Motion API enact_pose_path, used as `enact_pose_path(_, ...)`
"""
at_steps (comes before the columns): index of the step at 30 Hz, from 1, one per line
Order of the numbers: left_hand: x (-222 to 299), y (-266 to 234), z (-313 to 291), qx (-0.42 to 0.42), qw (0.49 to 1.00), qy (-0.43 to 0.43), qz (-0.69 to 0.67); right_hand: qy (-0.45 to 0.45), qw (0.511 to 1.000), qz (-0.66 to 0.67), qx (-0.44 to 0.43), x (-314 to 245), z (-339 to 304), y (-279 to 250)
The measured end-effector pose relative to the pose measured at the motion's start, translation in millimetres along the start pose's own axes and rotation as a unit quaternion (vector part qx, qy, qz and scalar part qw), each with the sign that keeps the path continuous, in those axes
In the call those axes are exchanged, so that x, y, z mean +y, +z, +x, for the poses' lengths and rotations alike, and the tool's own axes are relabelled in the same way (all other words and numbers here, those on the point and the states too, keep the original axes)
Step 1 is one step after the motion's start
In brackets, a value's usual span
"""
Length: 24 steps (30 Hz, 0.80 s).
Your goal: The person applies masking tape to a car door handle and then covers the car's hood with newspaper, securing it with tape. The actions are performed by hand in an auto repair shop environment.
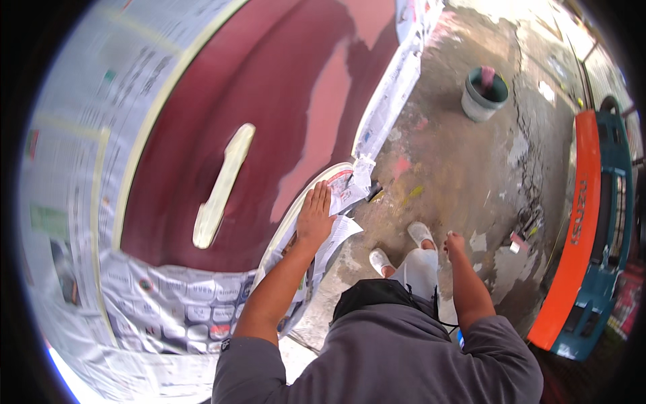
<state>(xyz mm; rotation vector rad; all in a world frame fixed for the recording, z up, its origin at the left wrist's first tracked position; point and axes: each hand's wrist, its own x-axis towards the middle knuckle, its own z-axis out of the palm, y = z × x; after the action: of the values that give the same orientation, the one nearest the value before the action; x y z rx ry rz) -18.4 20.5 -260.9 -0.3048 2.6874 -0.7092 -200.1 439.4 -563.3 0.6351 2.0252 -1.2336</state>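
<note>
To my left stands a dark red vehicle panel (269, 87), with a lighter pink patch (326, 101) running down it. Cream tape covers its long door handle (225, 185). Newspaper (178, 299) is taped around the panel's borders. My left hand (315, 219) lies with its fingers stretched out on the papered lower right edge, beside the wheel-arch curve. Away from the panel, my right hand (455, 244) hangs at my right side with its fingers curled closed. A tiny pale bit shows at its fingertips, too small to name.
A grey-green bucket (478, 108) with a pink cloth (487, 75) over its rim stands on the stained, cracked concrete floor (444, 148). Along the right lies a long orange and teal vehicle part (584, 222). Small debris (528, 225) lies near it.
</note>
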Motion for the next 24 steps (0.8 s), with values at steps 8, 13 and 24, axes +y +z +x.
enact_pose_path(8, -9.5, -2.3, -99.7, 0.019, 0.996, -0.080, 0.019, -0.110, 0.921, -0.359, -0.108, -17.1, -31.5, 3.5)
enact_pose_path(13, -6.7, 2.4, -157.6, 0.002, 0.992, -0.128, -0.012, -0.155, 0.861, -0.470, -0.120, -45.3, -61.9, 32.7)
enact_pose_path(24, 8.2, -66.7, -204.7, 0.062, 0.865, -0.193, -0.458, -0.356, 0.703, -0.565, -0.244, -141.5, -112.2, 7.6)
